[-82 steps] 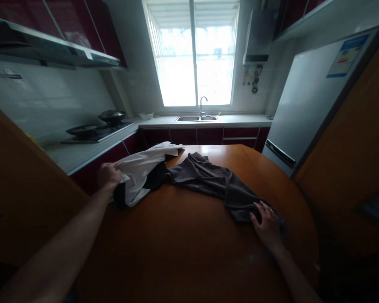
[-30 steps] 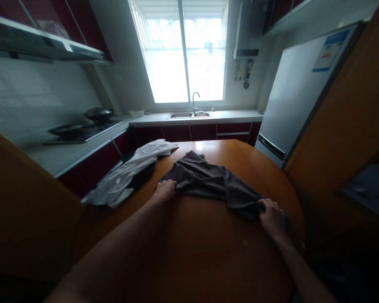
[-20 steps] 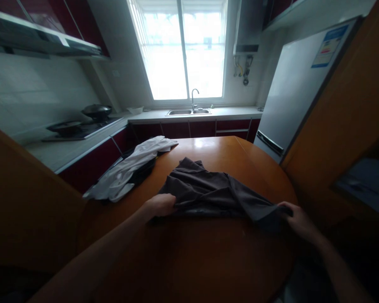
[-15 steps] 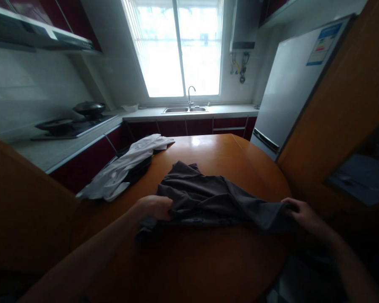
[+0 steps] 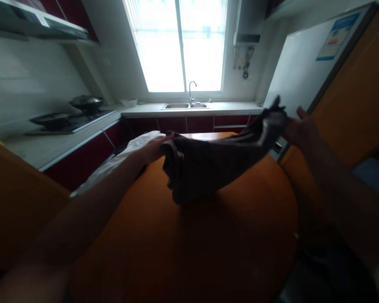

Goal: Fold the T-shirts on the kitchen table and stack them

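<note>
1. Worktop [image 5: 183, 252]: bare orange wood nearest me.
2. Dark garment [image 5: 214, 162]: lifted, its lower fold brushing the worktop; judged light, limp and non-slippery, best taken at its edges.
3. My left hand [image 5: 153, 147] and right hand [image 5: 298, 126]: each closed on an opposite end.
4. White garment [image 5: 129, 147]: lying beyond.

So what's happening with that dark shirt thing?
A person is holding a dark grey garment up over the round wooden table, with the left hand gripping one end and the right hand the other. A white garment lies at the table's left edge.
</note>
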Motion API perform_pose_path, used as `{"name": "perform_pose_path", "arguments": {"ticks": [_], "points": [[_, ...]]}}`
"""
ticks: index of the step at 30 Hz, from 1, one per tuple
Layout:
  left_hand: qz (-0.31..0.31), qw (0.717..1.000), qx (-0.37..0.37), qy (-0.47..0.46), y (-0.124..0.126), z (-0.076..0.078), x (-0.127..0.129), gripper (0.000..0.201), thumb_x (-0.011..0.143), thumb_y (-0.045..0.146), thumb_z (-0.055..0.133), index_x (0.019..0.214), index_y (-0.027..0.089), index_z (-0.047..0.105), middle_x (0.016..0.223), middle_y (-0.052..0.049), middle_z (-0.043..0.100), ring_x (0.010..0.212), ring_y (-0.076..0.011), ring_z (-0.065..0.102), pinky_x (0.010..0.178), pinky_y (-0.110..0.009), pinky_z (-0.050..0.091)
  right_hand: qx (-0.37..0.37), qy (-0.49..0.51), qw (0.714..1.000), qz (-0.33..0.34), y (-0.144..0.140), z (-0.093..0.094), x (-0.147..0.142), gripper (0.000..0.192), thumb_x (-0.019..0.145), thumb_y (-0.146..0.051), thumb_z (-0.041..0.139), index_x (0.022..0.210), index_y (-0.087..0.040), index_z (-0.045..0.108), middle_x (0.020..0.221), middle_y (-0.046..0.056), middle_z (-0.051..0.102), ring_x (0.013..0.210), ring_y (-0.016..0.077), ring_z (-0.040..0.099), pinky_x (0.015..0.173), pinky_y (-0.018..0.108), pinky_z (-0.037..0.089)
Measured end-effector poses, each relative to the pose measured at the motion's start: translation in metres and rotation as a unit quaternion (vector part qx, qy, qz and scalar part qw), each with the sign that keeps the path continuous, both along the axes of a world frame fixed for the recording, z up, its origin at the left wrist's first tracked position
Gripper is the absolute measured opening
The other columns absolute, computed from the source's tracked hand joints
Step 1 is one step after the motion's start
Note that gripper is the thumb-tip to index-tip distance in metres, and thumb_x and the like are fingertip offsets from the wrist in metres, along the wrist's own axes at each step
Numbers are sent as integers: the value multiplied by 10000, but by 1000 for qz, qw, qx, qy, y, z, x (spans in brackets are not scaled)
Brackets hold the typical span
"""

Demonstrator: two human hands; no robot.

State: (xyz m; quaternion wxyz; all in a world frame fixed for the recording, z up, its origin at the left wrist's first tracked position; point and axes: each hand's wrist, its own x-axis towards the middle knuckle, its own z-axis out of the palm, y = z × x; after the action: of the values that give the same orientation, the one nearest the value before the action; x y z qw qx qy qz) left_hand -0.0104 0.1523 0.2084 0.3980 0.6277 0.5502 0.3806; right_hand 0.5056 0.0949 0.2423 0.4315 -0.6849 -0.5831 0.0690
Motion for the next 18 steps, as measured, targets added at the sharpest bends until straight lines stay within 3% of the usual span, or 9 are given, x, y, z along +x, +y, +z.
{"name": "perform_pose_path", "arguments": {"ticks": [1, 2, 4, 6, 8, 9, 13, 15, 18], "points": [[24, 999, 8, -45, 14, 2, 1, 409, 1024, 504, 483, 1088, 165, 704, 960, -41, 758, 867, -186, 708, 741, -309, 537, 33, 5, 999, 9, 20, 13, -8, 844, 996, -310, -103, 1099, 80, 639, 1188, 211, 679, 958, 124, 686, 845, 391, 474], [33, 996, 4, -78, 26, 2, 2, 432, 1054, 499, 412, 1152, 165, 666, 1006, -43, 753, 872, -166, 705, 757, -306, 532, 73, 11, 996, -49, 37, 19, -19, 793, 1014, -334, -29, 1072, 48, 664, 1214, 209, 673, 1020, 138, 672, 899, 392, 464], [68, 993, -8, -95, 47, -9, -2, 454, 1078, 483, 332, 1207, 143, 603, 1009, -56, 743, 810, -139, 695, 746, -299, 520, 112, -2, 990, -87, 58, 11, -47, 559, 1046, -364, 246, 1064, -37, 699, 1293, 199, 646, 1174, 193, 605, 1001, 408, 423], [119, 990, -24, -70, 60, -31, -11, 417, 1074, 457, 367, 1150, 121, 601, 915, -58, 734, 728, -135, 679, 702, -285, 503, 111, -45, 991, -56, 62, -25, -81, 357, 1030, -302, 420, 1105, -82, 692, 1194, 162, 693, 1123, 217, 609, 994, 417, 444], [146, 988, -42, -3, 67, -61, -25, 393, 1051, 449, 435, 1018, 111, 632, 780, -44, 704, 672, -139, 657, 655, -265, 477, 72, -115, 990, 46, 50, -79, -115, 315, 1014, -290, 471, 1163, -97, 671, 1212, 139, 669, 1156, 210, 569, 1049, 395, 417], [151, 987, -51, 33, 67, -76, -33, 399, 1039, 449, 462, 952, 103, 641, 724, -39, 682, 654, -139, 645, 636, -256, 465, 59, -123, 989, 63, 41, -108, -131, 278, 975, -290, 551, 1124, -100, 689, 1213, 144, 658, 1176, 227, 555, 1070, 393, 403], [149, 981, -85, 87, 61, -124, -64, 409, 1000, 427, 528, 887, 52, 648, 702, -61, 664, 625, -134, 610, 592, -245, 451, -75, -181, 973, 119, -1, -208, -176, 372, 932, -416, 626, 1234, -204, 671, 1424, 144, 522, 1332, 310, 436, 1071, 461, 389], [142, 981, -93, 89, 55, -134, -74, 376, 938, 436, 618, 937, 62, 658, 768, -74, 693, 652, -148, 629, 570, -232, 463, -122, -218, 959, 135, -14, -236, -185, 456, 923, -452, 628, 1308, -208, 626, 1483, 152, 467, 1367, 326, 393, 1099, 489, 341], [111, 986, -97, 79, 46, -140, -80, 425, 816, 453, 754, 1059, 115, 666, 894, -82, 733, 739, -191, 689, 562, -221, 502, -140, -231, 955, 122, -17, -252, -185, 505, 951, -431, 581, 1389, -180, 558, 1491, 167, 463, 1356, 314, 404, 1113, 485, 308]]}}
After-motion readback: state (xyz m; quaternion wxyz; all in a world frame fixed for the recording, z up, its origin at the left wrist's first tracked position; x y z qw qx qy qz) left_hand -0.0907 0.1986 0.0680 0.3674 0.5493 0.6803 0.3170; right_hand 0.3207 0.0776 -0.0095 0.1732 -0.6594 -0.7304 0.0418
